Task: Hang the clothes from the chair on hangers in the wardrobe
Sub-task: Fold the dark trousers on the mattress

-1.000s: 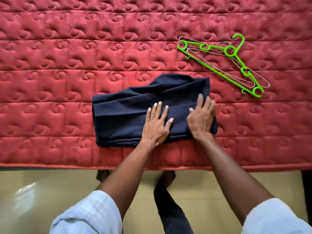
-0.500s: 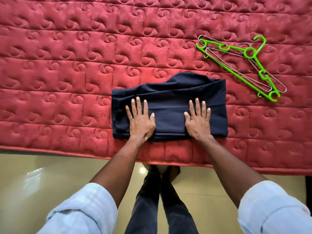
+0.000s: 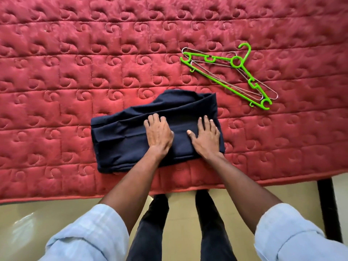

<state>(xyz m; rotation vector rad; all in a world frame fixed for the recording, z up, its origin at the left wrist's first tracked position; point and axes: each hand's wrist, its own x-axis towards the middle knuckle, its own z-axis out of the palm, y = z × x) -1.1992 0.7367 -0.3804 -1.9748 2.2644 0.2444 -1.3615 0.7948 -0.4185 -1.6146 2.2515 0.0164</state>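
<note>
Broadly, a red quilted mattress (image 3: 75, 72) fills the view, and on it near the front edge lies the folded navy cloth garment (image 3: 128, 140), probably trousers. Beyond it and to the right, apart from it, rest a bright green plastic hanger (image 3: 228, 82) and thin wire hangers (image 3: 263, 87) stacked together. The left hand (image 3: 159, 132) presses on the garment's middle, its fingers (image 3: 155, 118) bent at the tips over a fold. The right hand (image 3: 207, 137) lies flat, fingers (image 3: 202, 123) spread. To do this well, smooth outward from the centre, keep the creases aligned, then thread the hanger bar under the fold.
</note>
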